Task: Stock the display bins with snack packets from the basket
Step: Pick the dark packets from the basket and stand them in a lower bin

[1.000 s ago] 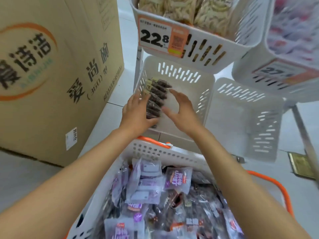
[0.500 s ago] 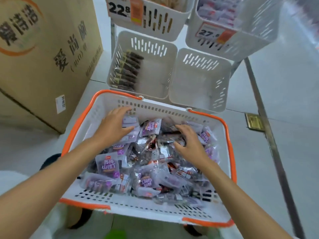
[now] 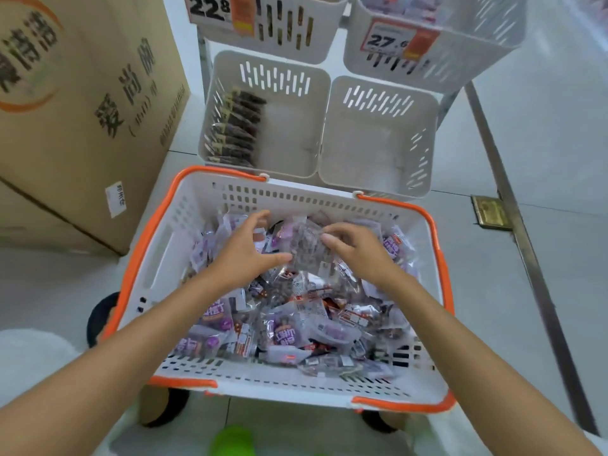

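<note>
A white basket with an orange rim [image 3: 158,258] sits in front of me, full of several clear and purple snack packets [image 3: 296,330]. Over its far half, my left hand [image 3: 245,250] and my right hand [image 3: 357,250] hold one clear packet of dark snacks [image 3: 304,246] between them. The right thumb and fingers pinch its right edge; the left thumb presses its lower left side with the fingers curled above. Beyond the basket, a low white display bin [image 3: 289,126] holds a row of dark packets [image 3: 235,130] along its left wall. The bin to its right [image 3: 378,139] holds nothing.
A big cardboard box [image 3: 82,110] stands on the floor to the left. Two upper bins with price tags [image 3: 210,8] [image 3: 388,41] hang above the low ones. A metal floor strip [image 3: 526,245] runs down the right. A green object [image 3: 232,441] shows at the bottom edge.
Both hands left the low bin, where the row of dark packets stays, dropped into the basket, then closed together on one clear packet. The view tilted down onto the basket.
</note>
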`<action>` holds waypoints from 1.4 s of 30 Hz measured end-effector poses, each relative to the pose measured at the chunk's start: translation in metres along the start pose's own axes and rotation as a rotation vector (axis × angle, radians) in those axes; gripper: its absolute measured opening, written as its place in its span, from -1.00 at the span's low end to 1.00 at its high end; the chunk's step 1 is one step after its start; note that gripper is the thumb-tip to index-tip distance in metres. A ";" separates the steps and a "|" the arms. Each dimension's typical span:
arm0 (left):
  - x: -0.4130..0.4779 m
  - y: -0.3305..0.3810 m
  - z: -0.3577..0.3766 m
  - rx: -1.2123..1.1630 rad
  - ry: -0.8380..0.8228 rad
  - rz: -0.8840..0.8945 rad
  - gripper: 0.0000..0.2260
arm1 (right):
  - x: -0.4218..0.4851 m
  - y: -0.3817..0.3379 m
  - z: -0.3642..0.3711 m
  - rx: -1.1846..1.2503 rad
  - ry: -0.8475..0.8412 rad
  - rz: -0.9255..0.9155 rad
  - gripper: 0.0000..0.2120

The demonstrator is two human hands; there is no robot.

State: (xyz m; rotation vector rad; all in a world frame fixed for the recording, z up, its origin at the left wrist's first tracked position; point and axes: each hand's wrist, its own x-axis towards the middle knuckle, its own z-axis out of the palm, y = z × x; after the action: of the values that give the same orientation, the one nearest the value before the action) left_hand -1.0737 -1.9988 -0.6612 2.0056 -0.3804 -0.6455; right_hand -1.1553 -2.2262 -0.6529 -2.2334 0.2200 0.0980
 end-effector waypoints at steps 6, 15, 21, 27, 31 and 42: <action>-0.002 0.006 -0.002 -0.313 -0.106 -0.214 -0.23 | -0.004 -0.028 0.002 0.293 -0.091 0.058 -0.83; -0.006 0.004 -0.021 -0.461 -0.221 -0.248 -0.64 | -0.010 -0.032 0.008 0.392 -0.114 0.030 -0.70; -0.004 0.006 -0.037 -0.636 -0.458 -0.433 -0.45 | -0.013 -0.049 0.001 0.251 -0.218 -0.093 -0.37; -0.004 0.009 -0.026 -0.832 -0.181 -0.385 -0.55 | -0.007 -0.020 -0.021 0.116 -0.178 0.132 -0.29; -0.004 0.002 -0.022 -0.753 -0.135 -0.387 -0.58 | -0.009 0.018 -0.016 -0.085 -0.072 0.190 -0.45; -0.006 -0.015 -0.015 -0.718 -0.094 -0.434 -0.55 | -0.008 0.074 0.029 -0.929 -0.190 0.024 -0.58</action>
State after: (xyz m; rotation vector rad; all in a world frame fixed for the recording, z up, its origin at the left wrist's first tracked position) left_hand -1.0702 -1.9777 -0.6666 1.3644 0.2292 -0.9820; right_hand -1.1772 -2.2472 -0.7265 -3.1150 0.1006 0.5106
